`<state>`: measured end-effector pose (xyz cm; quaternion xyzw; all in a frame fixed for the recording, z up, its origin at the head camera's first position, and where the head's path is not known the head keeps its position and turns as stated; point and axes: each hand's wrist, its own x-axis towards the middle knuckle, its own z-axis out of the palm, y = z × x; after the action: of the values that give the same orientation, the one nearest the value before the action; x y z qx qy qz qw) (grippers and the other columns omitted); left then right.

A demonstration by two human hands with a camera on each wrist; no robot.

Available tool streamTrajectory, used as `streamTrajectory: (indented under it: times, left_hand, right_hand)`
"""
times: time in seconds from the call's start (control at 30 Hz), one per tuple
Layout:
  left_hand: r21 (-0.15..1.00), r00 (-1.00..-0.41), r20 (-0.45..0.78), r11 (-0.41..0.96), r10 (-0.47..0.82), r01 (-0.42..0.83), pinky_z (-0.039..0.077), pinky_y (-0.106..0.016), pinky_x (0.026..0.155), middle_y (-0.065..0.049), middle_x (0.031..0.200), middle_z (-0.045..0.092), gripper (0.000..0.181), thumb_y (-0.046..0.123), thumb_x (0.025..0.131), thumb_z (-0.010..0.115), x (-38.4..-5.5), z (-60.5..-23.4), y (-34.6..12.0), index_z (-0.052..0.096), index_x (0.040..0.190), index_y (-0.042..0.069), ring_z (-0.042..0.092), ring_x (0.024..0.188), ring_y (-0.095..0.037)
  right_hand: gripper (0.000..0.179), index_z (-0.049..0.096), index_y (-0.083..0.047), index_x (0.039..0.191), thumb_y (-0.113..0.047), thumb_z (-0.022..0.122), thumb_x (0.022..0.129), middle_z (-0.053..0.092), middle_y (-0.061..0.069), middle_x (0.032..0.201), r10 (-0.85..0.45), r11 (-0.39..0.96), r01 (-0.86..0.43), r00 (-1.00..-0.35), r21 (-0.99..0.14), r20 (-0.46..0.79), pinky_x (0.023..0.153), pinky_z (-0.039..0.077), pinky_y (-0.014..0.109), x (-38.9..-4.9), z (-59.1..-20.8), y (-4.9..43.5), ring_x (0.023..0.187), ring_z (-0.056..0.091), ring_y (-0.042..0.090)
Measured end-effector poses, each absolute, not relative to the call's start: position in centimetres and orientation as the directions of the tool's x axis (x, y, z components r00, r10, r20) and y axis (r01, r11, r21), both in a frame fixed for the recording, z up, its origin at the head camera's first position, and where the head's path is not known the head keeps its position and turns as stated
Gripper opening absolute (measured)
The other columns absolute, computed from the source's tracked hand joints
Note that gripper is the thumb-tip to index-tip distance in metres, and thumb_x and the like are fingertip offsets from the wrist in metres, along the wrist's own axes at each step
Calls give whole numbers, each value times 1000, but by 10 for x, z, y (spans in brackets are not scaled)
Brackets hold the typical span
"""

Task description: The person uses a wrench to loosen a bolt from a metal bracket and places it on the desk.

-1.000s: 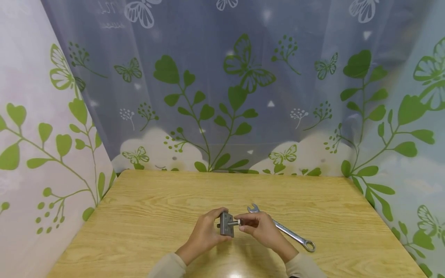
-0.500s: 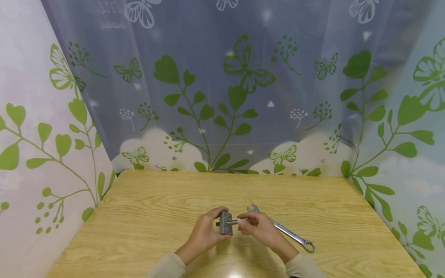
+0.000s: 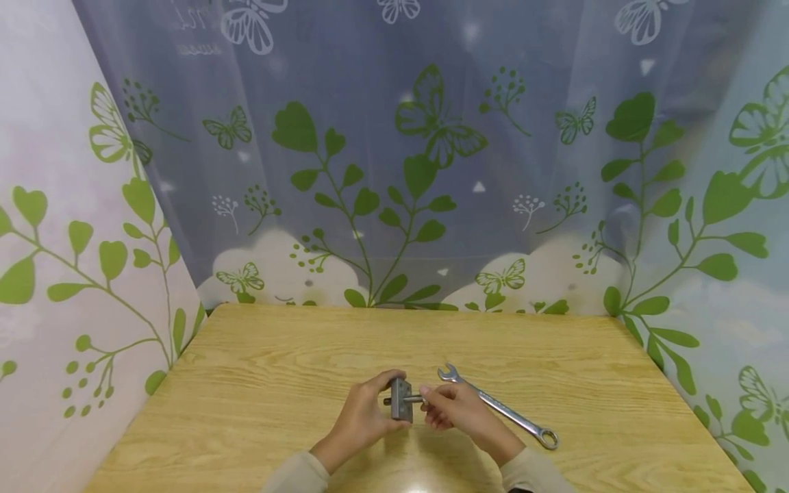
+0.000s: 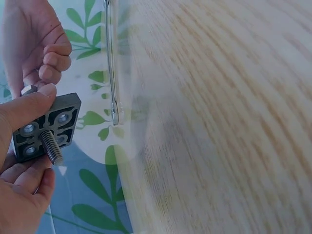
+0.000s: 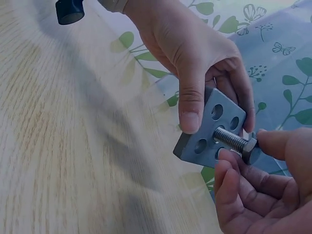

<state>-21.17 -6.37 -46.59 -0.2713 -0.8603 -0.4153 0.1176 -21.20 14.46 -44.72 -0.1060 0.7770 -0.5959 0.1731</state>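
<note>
My left hand [image 3: 364,414] holds a grey square metal plate [image 3: 402,400] by its edges, thumb on one side and fingers on the other. The plate has holes near its corners, plain in the right wrist view. A hex bolt [image 5: 231,140] runs through its centre, and its threaded end [image 4: 50,147] sticks out of the ribbed back in the left wrist view. My right hand [image 3: 459,411] pinches the bolt's head [image 5: 251,150] between thumb and fingers, a short way off the plate's face. Both hands are above the table.
A combination wrench [image 3: 505,411] lies slantwise on the wooden table [image 3: 296,342], just beyond and right of my right hand. A curtain [image 3: 370,171] printed with leaves and butterflies stands behind the table and along both sides.
My right hand's fingers have turned around the bolt head: the thumb now lies farther forward and the fingers curl underneath. The left hand keeps the plate in nearly the same place.
</note>
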Motion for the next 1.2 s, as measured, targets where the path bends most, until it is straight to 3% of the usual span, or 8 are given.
streamTrajectory:
  times: [0.17, 0.3, 0.63, 0.77, 1.0, 1.2]
  left_hand:
    - [661, -826, 412, 497, 386, 562, 54, -41, 92, -13, 116, 67, 73, 12, 60, 91, -211, -465, -64, 57, 124, 0, 65, 106, -27]
    - [671, -820, 410, 477, 400, 568, 55, -43, 91, -14, 117, 67, 73, 15, 63, 89, -211, -465, -65, 56, 126, 1, 65, 106, -29]
    - [705, -829, 358, 458, 430, 542, 55, -45, 89, -13, 114, 68, 70, 28, 70, 86, -211, -462, -67, 55, 127, 1, 66, 104, -27]
    - [728, -835, 355, 436, 420, 529, 55, -46, 90, -11, 113, 69, 69, 24, 69, 87, -212, -462, -67, 56, 126, 1, 66, 104, -27]
    - [741, -848, 391, 423, 358, 521, 51, -47, 96, -13, 116, 68, 68, 11, 63, 89, -212, -463, -65, 58, 124, 4, 65, 108, -30]
    - [725, -840, 429, 428, 332, 539, 50, -45, 98, -11, 118, 67, 69, 11, 62, 89, -211, -464, -63, 59, 124, 5, 63, 110, -28]
  right_hand:
    - [32, 64, 3, 107, -25, 66, 92, 65, 5, 84, -421, 274, -58, -905, -960, -66, 76, 58, 40, -215, -441, 153, 77, 62, 16]
    - [29, 64, -1, 114, -15, 68, 89, 63, 8, 94, -462, 295, -161, -887, -942, 7, 77, 56, 33, -217, -437, 159, 83, 60, 16]
    - [24, 65, -1, 113, -2, 63, 90, 64, 13, 106, -486, 291, -270, -868, -918, 102, 76, 55, 23, -217, -434, 160, 91, 60, 18]
    - [24, 65, 0, 113, 0, 63, 89, 64, 14, 107, -487, 281, -288, -865, -915, 122, 77, 55, 23, -216, -435, 160, 92, 60, 20]
    - [40, 55, -1, 129, -17, 63, 93, 63, 16, 112, -500, 298, -246, -863, -922, 69, 82, 57, 30, -218, -437, 163, 97, 63, 27]
    - [51, 59, 11, 114, -36, 45, 102, 66, 14, 97, -465, 248, -43, -882, -968, -80, 82, 58, 40, -217, -437, 162, 86, 65, 24]
